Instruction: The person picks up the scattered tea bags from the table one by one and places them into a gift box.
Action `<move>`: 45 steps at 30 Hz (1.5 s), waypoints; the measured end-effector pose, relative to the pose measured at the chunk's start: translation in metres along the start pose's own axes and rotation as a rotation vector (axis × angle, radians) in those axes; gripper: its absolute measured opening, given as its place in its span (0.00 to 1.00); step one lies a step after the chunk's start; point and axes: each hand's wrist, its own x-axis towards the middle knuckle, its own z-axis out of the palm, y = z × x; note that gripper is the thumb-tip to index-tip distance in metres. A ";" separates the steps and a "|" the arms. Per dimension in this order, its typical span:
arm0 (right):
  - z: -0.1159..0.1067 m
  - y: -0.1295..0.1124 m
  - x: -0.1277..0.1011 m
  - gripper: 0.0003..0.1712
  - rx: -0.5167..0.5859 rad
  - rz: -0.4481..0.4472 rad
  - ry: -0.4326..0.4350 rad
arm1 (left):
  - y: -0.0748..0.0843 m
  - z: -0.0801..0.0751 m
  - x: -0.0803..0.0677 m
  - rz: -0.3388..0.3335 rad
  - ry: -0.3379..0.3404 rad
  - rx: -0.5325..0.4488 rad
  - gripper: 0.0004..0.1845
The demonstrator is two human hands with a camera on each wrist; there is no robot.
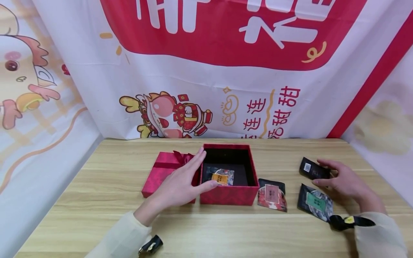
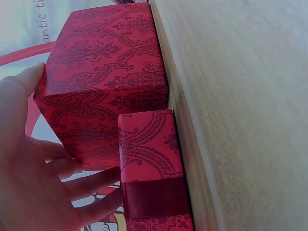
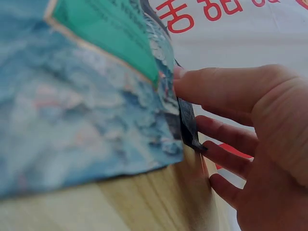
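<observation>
On the wooden tabletop point(image 1: 226, 229), the left hand point(image 1: 185, 182) lies flat and relaxed against the left wall of the open red box point(image 1: 229, 195), fingers straight, index tip over the far rim and thumb tip over the near rim, gripping nothing. Inside the box lies a small packet with an orange label point(image 1: 222, 177), flat on the dark floor toward the near left corner, its long axis running roughly left to right. Just left of the box, touching it, sits the red lid point(image 1: 158, 173) with its dark ribbon bow point(image 1: 180, 156); the left wrist view shows box point(image 2: 103, 72) and lid point(image 2: 151, 163) side by side with the fingers point(image 2: 91, 185) spread beside them. Over on the right, the right hand point(image 1: 343, 179) curls its fingers round a black packet point(image 1: 313, 169), which lies slanting, one end toward the far left. A green-labelled packet point(image 1: 315, 202) lies just near of that hand, tilted, and a red-labelled packet point(image 1: 272, 195) rests upright-facing between it and the box, close beside the box's right wall.
</observation>
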 end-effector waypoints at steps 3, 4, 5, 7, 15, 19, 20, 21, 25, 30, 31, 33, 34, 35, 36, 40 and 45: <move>0.001 0.001 0.001 0.56 -0.013 -0.026 0.012 | 0.000 0.000 0.000 -0.001 -0.001 -0.002 0.54; 0.001 0.001 0.002 0.56 -0.019 -0.029 0.015 | 0.001 0.000 0.000 0.000 -0.001 -0.003 0.54; 0.001 0.001 0.002 0.56 -0.024 -0.032 0.018 | 0.001 -0.001 0.000 0.002 0.000 -0.003 0.54; 0.001 0.001 0.002 0.57 -0.042 -0.037 0.025 | 0.001 -0.001 0.000 0.003 0.001 -0.003 0.54; 0.001 0.000 0.002 0.57 -0.127 -0.033 0.056 | 0.001 0.000 0.000 -0.001 -0.002 -0.001 0.53; 0.001 0.001 0.001 0.58 -0.132 -0.009 0.060 | 0.001 0.000 0.000 0.002 -0.001 -0.002 0.53; 0.001 0.001 0.001 0.59 -0.137 -0.005 0.062 | 0.001 0.000 0.000 0.003 -0.002 -0.003 0.53; 0.001 0.001 0.001 0.59 -0.140 -0.002 0.063 | 0.000 0.000 0.000 0.004 0.000 -0.002 0.53; 0.001 0.002 0.003 0.58 -0.149 -0.022 0.074 | 0.001 -0.001 0.000 0.004 0.001 0.001 0.54; 0.002 0.002 0.004 0.56 -0.137 -0.037 0.074 | 0.001 -0.001 0.000 -0.001 -0.002 0.002 0.55; 0.002 0.001 0.005 0.56 -0.135 -0.035 0.070 | 0.001 -0.001 0.000 -0.001 -0.002 0.003 0.55; 0.002 0.001 0.005 0.57 -0.135 -0.031 0.066 | 0.001 -0.001 0.000 -0.002 -0.002 0.004 0.55; 0.002 0.000 0.006 0.57 -0.129 -0.028 0.063 | 0.001 -0.001 0.000 -0.002 -0.002 0.004 0.55; 0.002 0.000 0.006 0.57 -0.123 -0.027 0.061 | 0.001 -0.001 0.000 -0.003 -0.001 0.004 0.55; 0.002 -0.001 0.006 0.57 -0.117 -0.026 0.062 | 0.001 -0.001 0.000 -0.002 -0.001 0.004 0.55; 0.000 -0.007 0.005 0.58 -0.093 -0.024 0.075 | 0.001 -0.001 0.000 -0.002 -0.001 0.004 0.54; -0.003 -0.018 0.004 0.58 -0.098 -0.044 0.095 | 0.001 -0.001 0.001 -0.002 -0.002 0.003 0.54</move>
